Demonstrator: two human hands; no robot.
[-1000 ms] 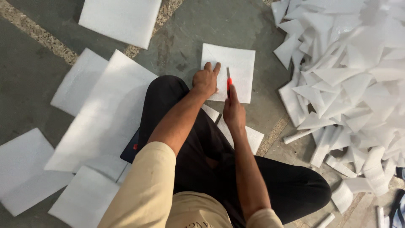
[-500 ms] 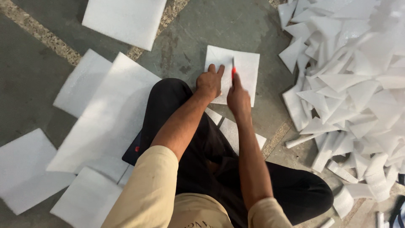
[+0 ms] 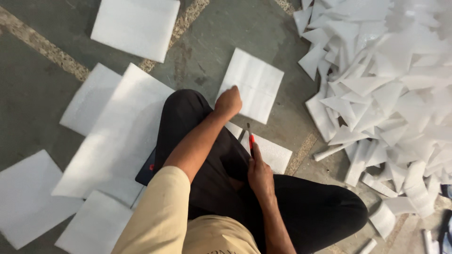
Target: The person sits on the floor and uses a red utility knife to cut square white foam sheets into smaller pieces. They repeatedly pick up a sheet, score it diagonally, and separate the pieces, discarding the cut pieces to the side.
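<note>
From the head view, the person sits on a concrete floor [image 3: 42, 94] with a black-trousered knee raised between the arms. The left hand [image 3: 229, 101] is clenched at the near left edge of a square white foam sheet [image 3: 254, 82] and seems to pinch that edge; the sheet lies flat on the floor just beyond the knee, its far and right edges free. The right hand [image 3: 260, 175] sits closer to the body, grasping a red-handled cutter [image 3: 251, 141] whose tip points forward over a second foam sheet [image 3: 273, 153] that pokes out from behind the leg. To the right, close to the square sheet's right corner, a big heap of cut foam pieces [image 3: 386, 89] fills the floor up to the picture's edge. To the left, larger foam sheets [image 3: 117, 136] overlap one another, and another sheet [image 3: 136, 26] lies apart at the top. Bare floor shows between the square sheet and the heap, and also ahead of it.
</note>
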